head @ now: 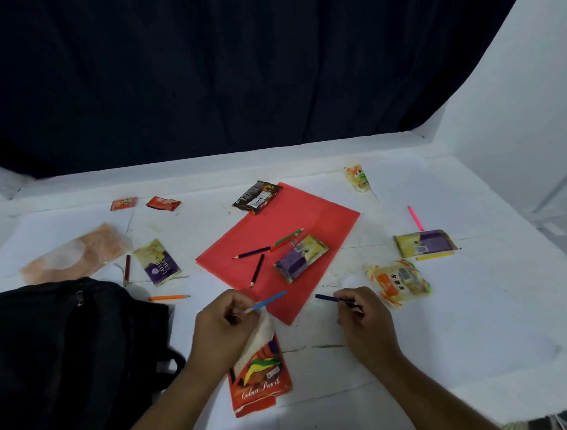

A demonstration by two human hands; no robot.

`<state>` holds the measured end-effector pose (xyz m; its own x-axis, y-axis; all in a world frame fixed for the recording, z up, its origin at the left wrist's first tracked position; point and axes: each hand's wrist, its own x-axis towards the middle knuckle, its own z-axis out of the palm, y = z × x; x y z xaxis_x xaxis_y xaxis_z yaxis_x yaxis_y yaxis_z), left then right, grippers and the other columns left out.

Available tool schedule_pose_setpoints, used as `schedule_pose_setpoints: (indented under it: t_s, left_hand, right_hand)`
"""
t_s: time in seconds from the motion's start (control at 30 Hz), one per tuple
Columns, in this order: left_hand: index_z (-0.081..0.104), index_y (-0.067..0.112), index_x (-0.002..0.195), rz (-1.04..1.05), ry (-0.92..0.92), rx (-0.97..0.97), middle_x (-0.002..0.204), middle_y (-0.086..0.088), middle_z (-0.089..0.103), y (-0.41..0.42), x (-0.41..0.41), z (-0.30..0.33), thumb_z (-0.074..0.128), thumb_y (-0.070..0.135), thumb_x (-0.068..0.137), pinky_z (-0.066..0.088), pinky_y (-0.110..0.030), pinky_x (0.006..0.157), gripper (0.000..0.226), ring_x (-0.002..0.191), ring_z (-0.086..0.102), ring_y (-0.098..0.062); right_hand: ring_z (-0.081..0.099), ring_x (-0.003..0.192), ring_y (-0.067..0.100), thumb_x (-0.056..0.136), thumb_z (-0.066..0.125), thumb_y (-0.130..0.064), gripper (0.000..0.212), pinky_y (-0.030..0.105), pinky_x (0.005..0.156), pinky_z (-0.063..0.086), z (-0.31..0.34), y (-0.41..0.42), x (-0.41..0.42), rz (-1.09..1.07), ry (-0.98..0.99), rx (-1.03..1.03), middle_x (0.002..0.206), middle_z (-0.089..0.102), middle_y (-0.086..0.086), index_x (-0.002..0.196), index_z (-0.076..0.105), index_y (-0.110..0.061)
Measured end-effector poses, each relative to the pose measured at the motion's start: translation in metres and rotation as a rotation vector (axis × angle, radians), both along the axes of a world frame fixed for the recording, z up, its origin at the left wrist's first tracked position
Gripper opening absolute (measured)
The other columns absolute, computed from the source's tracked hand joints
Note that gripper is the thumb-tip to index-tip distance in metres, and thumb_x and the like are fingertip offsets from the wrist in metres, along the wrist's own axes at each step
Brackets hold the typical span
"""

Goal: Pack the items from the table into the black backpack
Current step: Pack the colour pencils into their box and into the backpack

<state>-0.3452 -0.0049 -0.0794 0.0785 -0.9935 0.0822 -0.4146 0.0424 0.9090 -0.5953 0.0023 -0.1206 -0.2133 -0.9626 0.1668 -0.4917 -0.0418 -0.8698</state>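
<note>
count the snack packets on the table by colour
purple-and-yellow packets: 3
small red packets: 2
yellow-and-orange packets: 2
dark brown packet: 1
large orange bag: 1
total: 9

White table bears red paper, black backpack, snack packets, pencils.

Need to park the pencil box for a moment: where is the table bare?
Bare: near right of the table, past the right hand, and far left behind the red sachets. Crowded: red folder.
</note>
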Motion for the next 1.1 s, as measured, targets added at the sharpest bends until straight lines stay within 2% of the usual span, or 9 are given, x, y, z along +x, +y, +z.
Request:
schedule_pose_setpoints:
  t_s: [0.1, 0.23, 0.33, 0.43, 0.53, 0.7, 0.87, 0.97, 1.1]
  left_hand:
    - [0.072, 0.021, 0.077, 0.135, 0.223, 0.038, 0.074, 0.005, 0.072, 0.004, 0.027, -0.001, 0.072, -0.004, 0.085, 0.051, -0.018, 0.063, 0.026, 0.07, 0.064, -0.009]
    - [0.072, 0.009, 0.086, 0.237, 0.349, -0.002, 0.089, -0.002, 0.075, 0.011, 0.045, -0.013, 0.066, -0.002, 0.092, 0.053, -0.018, 0.075, 0.013, 0.089, 0.068, -0.015]
    - [0.067, 0.009, 0.089, 0.214, 0.528, 0.031, 0.093, -0.008, 0.075, 0.009, 0.047, -0.028, 0.067, 0.009, 0.094, 0.053, -0.03, 0.087, 0.005, 0.096, 0.066, -0.025]
    - [0.064, 0.008, 0.096, 0.204, 0.63, 0.048, 0.085, -0.009, 0.073, 0.008, 0.044, -0.043, 0.068, 0.02, 0.092, 0.047, -0.043, 0.086, 0.013, 0.087, 0.06, -0.033]
    - [0.07, 0.019, 0.102, 0.213, 0.507, 0.053, 0.083, -0.01, 0.072, 0.011, 0.041, -0.05, 0.069, 0.042, 0.083, 0.05, -0.051, 0.074, 0.03, 0.08, 0.061, -0.034]
    - [0.07, 0.036, 0.1, 0.196, 0.329, 0.059, 0.099, -0.002, 0.072, 0.01, 0.033, -0.051, 0.062, 0.061, 0.081, 0.059, -0.06, 0.074, 0.032, 0.104, 0.067, -0.027]
    - [0.056, 0.042, 0.105, 0.169, 0.028, -0.031, 0.083, 0.012, 0.075, 0.005, 0.017, -0.052, 0.071, 0.03, 0.092, 0.057, -0.038, 0.07, 0.023, 0.079, 0.069, -0.008]
    - [0.056, 0.043, 0.093, 0.163, -0.157, -0.131, 0.083, 0.018, 0.071, 0.002, 0.013, -0.055, 0.071, 0.037, 0.086, 0.057, -0.036, 0.066, 0.018, 0.078, 0.067, -0.005]
    - [0.07, 0.035, 0.098, 0.106, -0.363, -0.198, 0.096, 0.018, 0.071, 0.004, 0.016, -0.061, 0.073, 0.033, 0.078, 0.056, -0.041, 0.073, 0.021, 0.087, 0.063, -0.006]
  right_hand:
    - [0.064, 0.089, -0.002, 0.089, 0.07, -0.008, 0.021, 0.01, 0.073, 0.048, 0.005, 0.001, -0.003, 0.015, -0.073, 0.08, 0.091, 0.07, -0.019, 0.096, 0.074, -0.027]
    - [0.07, 0.081, 0.006, 0.092, 0.069, -0.02, 0.012, 0.025, 0.069, 0.053, 0.017, -0.008, -0.001, 0.014, -0.23, 0.188, 0.083, 0.075, -0.011, 0.088, 0.075, -0.029]
    - [0.069, 0.081, 0.017, 0.098, 0.058, -0.025, 0.017, 0.044, 0.074, 0.056, 0.023, -0.019, 0.007, 0.078, -0.114, 0.217, 0.083, 0.072, -0.003, 0.085, 0.069, -0.026]
    - [0.064, 0.084, 0.023, 0.102, 0.049, -0.03, 0.021, 0.04, 0.073, 0.052, 0.029, -0.023, 0.016, 0.204, -0.033, 0.253, 0.086, 0.068, 0.001, 0.087, 0.063, -0.024]
    - [0.059, 0.086, 0.026, 0.105, 0.044, -0.03, 0.023, 0.033, 0.071, 0.046, 0.03, -0.022, 0.018, 0.332, -0.061, 0.328, 0.09, 0.065, 0.001, 0.091, 0.06, -0.023]
    - [0.055, 0.075, 0.021, 0.105, 0.044, -0.021, 0.024, 0.026, 0.068, 0.042, 0.02, -0.012, 0.011, 0.329, -0.109, 0.264, 0.084, 0.063, -0.003, 0.089, 0.062, -0.023]
    - [0.062, 0.082, 0.007, 0.102, 0.05, -0.024, 0.018, 0.018, 0.068, 0.047, 0.016, -0.011, 0.023, 0.291, 0.003, 0.153, 0.085, 0.065, -0.016, 0.09, 0.062, -0.03]
    - [0.063, 0.09, 0.003, 0.1, 0.053, -0.028, 0.012, 0.022, 0.072, 0.055, 0.019, -0.017, 0.036, 0.28, -0.031, 0.13, 0.093, 0.067, -0.017, 0.107, 0.058, -0.037]
    - [0.069, 0.088, 0.002, 0.095, 0.065, -0.027, 0.036, 0.019, 0.07, 0.058, 0.019, -0.028, 0.062, 0.328, -0.108, 0.151, 0.094, 0.072, -0.014, 0.123, 0.042, -0.033]
